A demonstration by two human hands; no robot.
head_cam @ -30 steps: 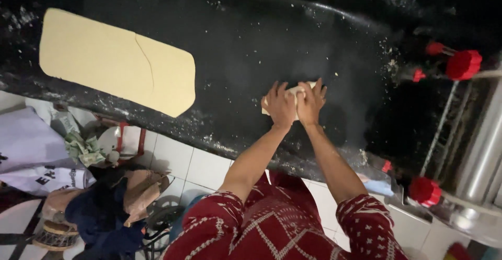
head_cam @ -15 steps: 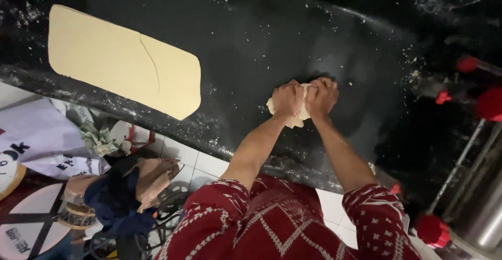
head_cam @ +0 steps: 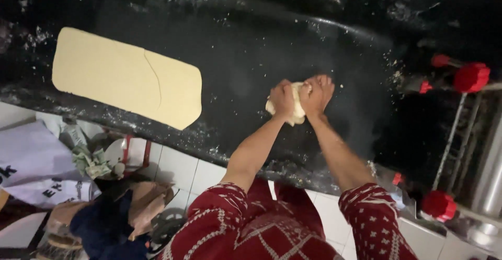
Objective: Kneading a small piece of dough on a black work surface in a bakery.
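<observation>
Both hands closed around a pale, cream-coloured lump of dough (head_cam: pixel 296 105) on the black, flour-dusted stone counter (head_cam: pixel 246 61), right of centre. The left hand (head_cam: pixel 282 97) and right hand (head_cam: pixel 317 93) pressed its sides, fingers curled over it. It looked soft and rounded. A flat rolled sheet of yellow dough (head_cam: pixel 125 77) lay well apart, far left.

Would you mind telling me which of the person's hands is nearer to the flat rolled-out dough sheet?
Left. The left hand sits on the side of the dough lump facing the flat dough sheet; the right hand presses the lump's far side.
</observation>
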